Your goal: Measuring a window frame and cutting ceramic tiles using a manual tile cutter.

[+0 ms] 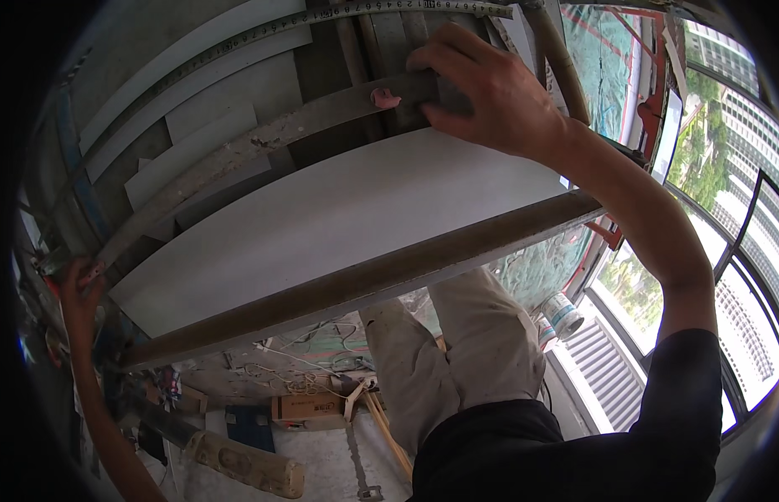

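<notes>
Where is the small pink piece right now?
The small pink piece lies on the long grey straightedge, upper centre, just left of the right hand.

A dusty straightedge lay across a white tile

The long, mortar-crusted straightedge [264,134] ran diagonally from lower left to upper right, resting on the large white tile [322,226], which lay flat on the bench, its thick brown edge facing the person.

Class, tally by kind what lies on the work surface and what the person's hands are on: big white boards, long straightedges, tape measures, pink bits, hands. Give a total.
Big white board: 1
Long straightedge: 1
Tape measure: 1
Pink bit: 1
Hands: 2, the left hand at the straightedge's near end, the right hand pressing on its far end
Total: 6
</notes>
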